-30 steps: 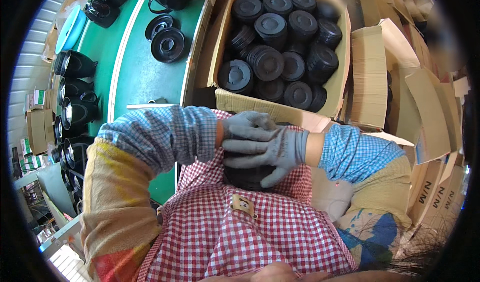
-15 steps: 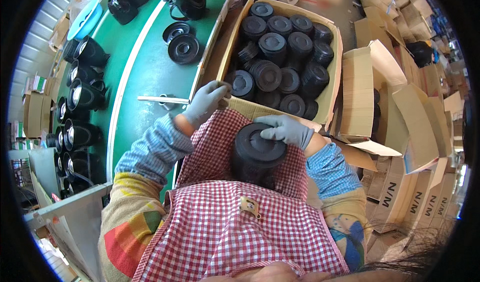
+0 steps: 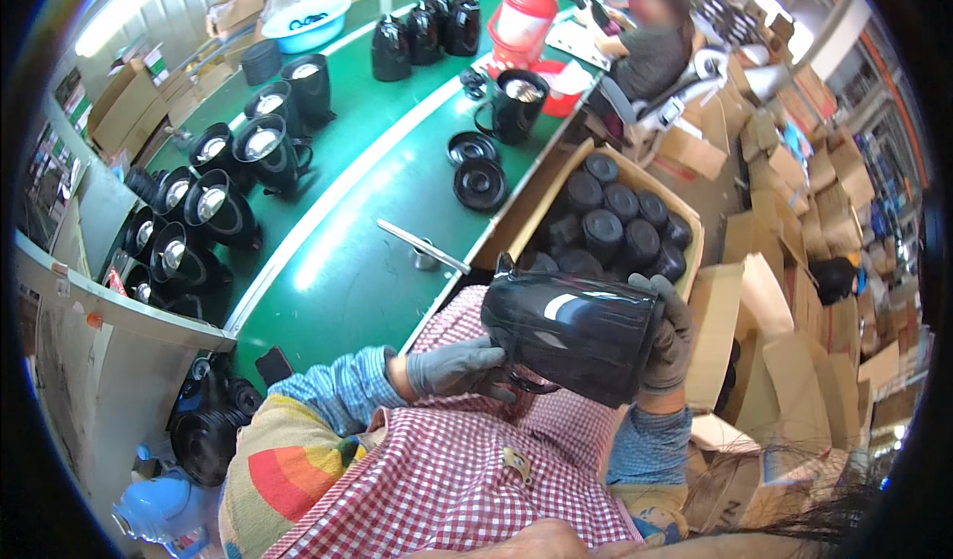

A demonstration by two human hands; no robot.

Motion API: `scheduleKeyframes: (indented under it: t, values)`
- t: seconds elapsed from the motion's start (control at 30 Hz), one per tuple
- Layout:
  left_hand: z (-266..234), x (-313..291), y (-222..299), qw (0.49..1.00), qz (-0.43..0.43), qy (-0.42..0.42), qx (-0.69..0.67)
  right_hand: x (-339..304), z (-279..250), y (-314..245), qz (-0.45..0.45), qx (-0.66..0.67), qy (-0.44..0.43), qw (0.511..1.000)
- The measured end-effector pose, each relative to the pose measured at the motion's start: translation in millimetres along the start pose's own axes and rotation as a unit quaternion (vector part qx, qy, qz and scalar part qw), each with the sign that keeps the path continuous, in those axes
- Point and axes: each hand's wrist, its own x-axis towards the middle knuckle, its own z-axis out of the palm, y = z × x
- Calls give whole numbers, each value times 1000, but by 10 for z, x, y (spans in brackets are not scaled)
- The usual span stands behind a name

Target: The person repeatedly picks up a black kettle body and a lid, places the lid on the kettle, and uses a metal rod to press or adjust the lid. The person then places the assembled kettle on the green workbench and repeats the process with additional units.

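Observation:
A glossy black jug [image 3: 576, 331] lies tilted on its side above my lap, its spout pointing left and its handle [image 3: 533, 381] hanging underneath. My right hand [image 3: 667, 333], in a grey glove, grips the jug's base end at the right. At the other end my left hand [image 3: 459, 368], also gloved, has its fingers curled at the handle, partly hidden by it. Just beyond the jug stands a cardboard box [image 3: 698, 246] filled with round black bases [image 3: 603, 229].
On the green table [image 3: 328, 281], a metal bar on a post [image 3: 422, 246] sticks out near the edge. Black lids [image 3: 479, 184], another jug [image 3: 516, 107] and several open jugs [image 3: 266, 147] stand beyond. A seated person [image 3: 650, 48] is farther off; open cartons [image 3: 794, 380] lie right.
The black piece upright on my lap is now raised and turned sideways as a jug. My left hand has come from the table edge to its handle, and my view has swung up.

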Motion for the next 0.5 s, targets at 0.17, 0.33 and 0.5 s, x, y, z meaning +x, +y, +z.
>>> scheduleKeyframes:
  t: [0.17,0.33,0.5]
  values:
    - [-560,-467,645,946,196,156,-205,453,159,776,60,-66,-50,995]
    - [-2187,-182,1707,865,215,438,121,96,-179,1309,143,-186,18,972]
    - [-4533,489,2233,600,254,651,391,-275,-321,1567,256,-204,112,938]
